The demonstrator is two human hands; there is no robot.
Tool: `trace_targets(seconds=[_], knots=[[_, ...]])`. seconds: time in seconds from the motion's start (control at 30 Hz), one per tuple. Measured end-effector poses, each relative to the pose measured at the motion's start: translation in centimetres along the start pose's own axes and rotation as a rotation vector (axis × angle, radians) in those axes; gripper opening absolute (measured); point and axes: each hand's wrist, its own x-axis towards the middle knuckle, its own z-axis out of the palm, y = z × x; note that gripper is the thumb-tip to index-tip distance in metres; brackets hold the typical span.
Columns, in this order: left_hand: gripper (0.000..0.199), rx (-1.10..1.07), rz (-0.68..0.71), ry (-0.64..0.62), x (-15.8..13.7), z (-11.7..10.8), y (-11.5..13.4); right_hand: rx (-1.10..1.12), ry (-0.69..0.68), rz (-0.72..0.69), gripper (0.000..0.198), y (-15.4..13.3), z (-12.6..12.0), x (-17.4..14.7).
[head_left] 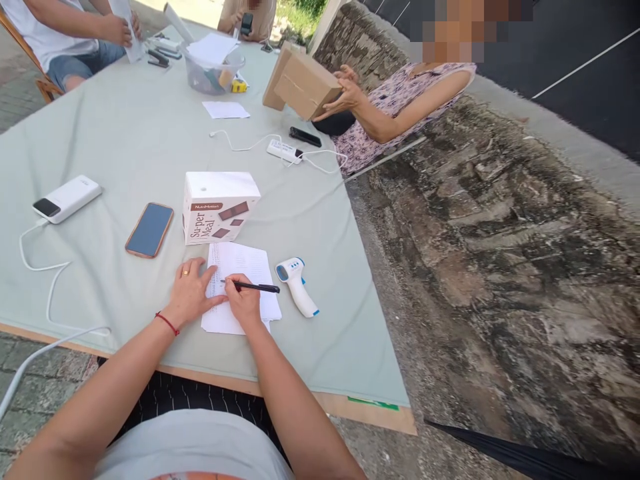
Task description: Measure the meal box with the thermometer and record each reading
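My right hand [243, 301] grips a black pen [260, 287], its tip on the white sheets of paper [250, 263], where lines of writing show. Spread beside it, my left hand [194, 291] lies with its fingers and thumb on the left edge of the sheets. A white "Super Meal" box [215, 213] stands just beyond the paper. To the right of the sheets lies a white and blue infrared thermometer [299, 287]. Left of the box is a smartphone [149, 230] in a brown case, screen dark.
A white power bank [67, 199] with a cable lies at left. Farther back are another power bank [285, 151], a black phone [305, 137], a loose paper [226, 110] and a plastic basket [200, 75]. A person at right holds a cardboard box [306, 83]; other people sit at the far side.
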Motion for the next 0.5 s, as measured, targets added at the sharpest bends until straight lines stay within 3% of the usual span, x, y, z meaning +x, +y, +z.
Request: trace_targets(seconds=[0.5], knots=[[0.066,0.014,-0.003,-0.025,0.06,-0.24,0.09,-0.008,0.008,-0.002,0.020,0.12,-0.01,-0.06]])
